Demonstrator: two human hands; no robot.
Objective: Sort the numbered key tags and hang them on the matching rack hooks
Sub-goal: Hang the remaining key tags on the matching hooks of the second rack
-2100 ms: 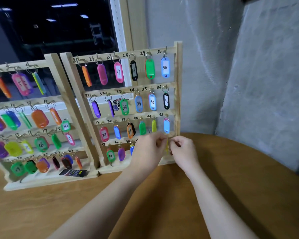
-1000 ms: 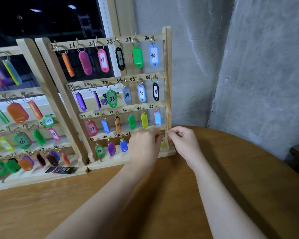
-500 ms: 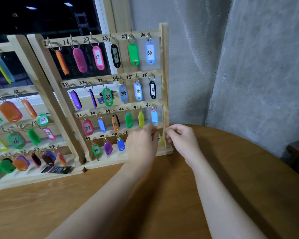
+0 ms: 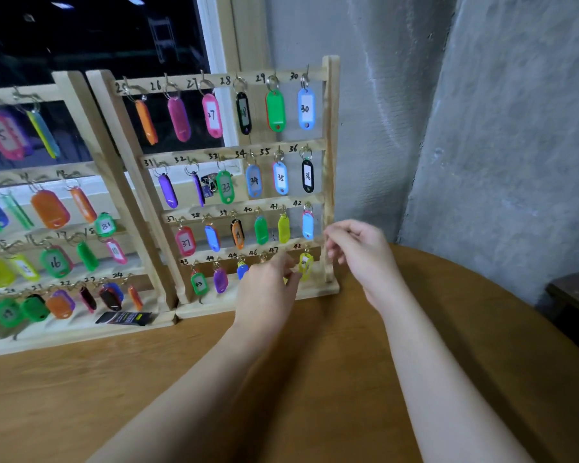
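My left hand sits low at the rack's bottom row, fingers curled in toward the yellow tag, which hangs under the number 48. Whether my fingertips actually pinch it or only touch its edge I cannot tell; part of my hand hides hooks 46 and 47. My right hand is up at about two o'clock from the tag, off the rack post, fingers loosely bent and holding nothing.

The risk, I judge, is a careless pull-away: a finger catching the ring could lift the tag off its hook, or knock the blue tag at nine o'clock. A shove against the post could rock the whole rack.

Open room lies toward six o'clock over the wooden table. At three o'clock the wall closes in, and the second rack stands at nine.
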